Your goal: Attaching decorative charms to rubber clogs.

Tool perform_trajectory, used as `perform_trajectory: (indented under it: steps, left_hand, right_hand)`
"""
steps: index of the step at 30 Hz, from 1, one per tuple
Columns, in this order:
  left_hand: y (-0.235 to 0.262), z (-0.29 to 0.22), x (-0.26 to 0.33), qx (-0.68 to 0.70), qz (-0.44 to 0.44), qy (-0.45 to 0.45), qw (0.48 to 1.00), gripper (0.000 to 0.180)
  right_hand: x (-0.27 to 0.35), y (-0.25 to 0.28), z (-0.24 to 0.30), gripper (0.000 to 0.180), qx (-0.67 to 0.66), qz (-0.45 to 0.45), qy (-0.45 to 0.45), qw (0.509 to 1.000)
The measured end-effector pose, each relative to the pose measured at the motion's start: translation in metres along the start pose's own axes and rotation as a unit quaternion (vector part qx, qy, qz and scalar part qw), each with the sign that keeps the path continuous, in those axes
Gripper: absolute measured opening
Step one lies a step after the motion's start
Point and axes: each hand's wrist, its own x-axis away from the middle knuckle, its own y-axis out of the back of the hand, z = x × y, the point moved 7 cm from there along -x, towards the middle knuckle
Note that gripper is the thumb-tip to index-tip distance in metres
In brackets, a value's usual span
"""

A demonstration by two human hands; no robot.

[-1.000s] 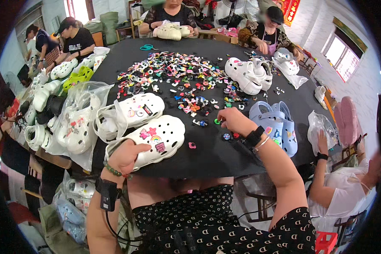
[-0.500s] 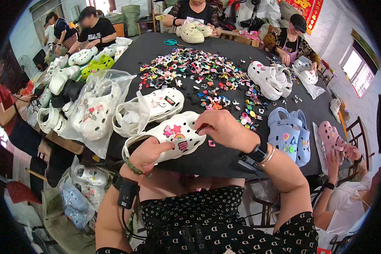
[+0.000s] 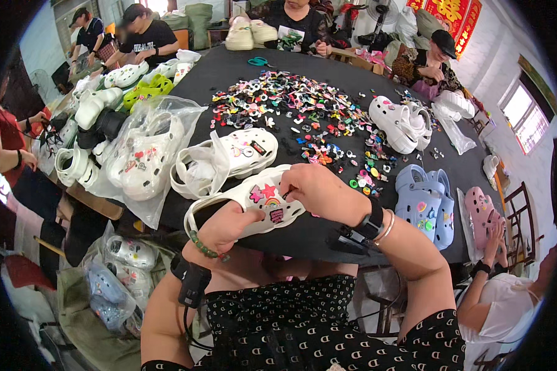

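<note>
A white clog point(image 3: 291, 215) lies tilted in front of me, its upper decorated with a pink star, a rainbow and other colourful charms. My left hand point(image 3: 229, 224) grips its near side, thumb on top of the upper by the charms. My right hand point(image 3: 320, 188) is closed over the toe end, its fingertips pinched against the upper near the rainbow. Something small and dark shows at those fingertips, too hidden to name. Just beyond sits a matching white clog point(image 3: 254, 148) with charms on it and thin wrapping in its opening.
Loose shoe charms point(image 3: 284, 102) are heaped mid-table. Blue clogs point(image 3: 418, 201) and white clogs point(image 3: 393, 127) stand to the right, pink clogs point(image 3: 476, 213) beyond. Bagged white clogs point(image 3: 145, 161) lie left, near green clogs point(image 3: 147, 91). Teal scissors point(image 3: 260, 62) lie far off. Co-workers surround the table.
My right fingertips have moved from the toe's far side inward, closer to the rainbow charm. Across the table, a person has shifted the cream clogs to the left.
</note>
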Motion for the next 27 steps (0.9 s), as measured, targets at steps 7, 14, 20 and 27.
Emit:
perform_trajectory:
  steps: [7, 14, 20, 27]
  left_hand:
    - [-0.003, -0.001, -0.002, -0.003, 0.005, -0.001, 1.0, 0.049]
    - [-0.002, 0.002, 0.001, -0.015, -0.013, 0.005, 1.0, 0.052]
    - [-0.001, 0.007, 0.005, 0.001, -0.036, 0.038, 0.999, 0.056]
    - [-0.003, 0.009, 0.006, -0.007, -0.051, 0.04, 0.998, 0.058]
  right_hand:
    - [-0.002, 0.001, 0.012, 0.012, 0.094, -0.024, 0.024, 0.995]
    - [-0.017, 0.017, 0.011, 0.057, 0.198, -0.051, -0.046, 0.978]
    - [-0.032, 0.0, -0.009, 0.077, 0.058, 0.13, -0.155, 0.978]
    - [-0.038, -0.009, -0.001, 0.078, 0.15, 0.118, -0.096, 0.977]
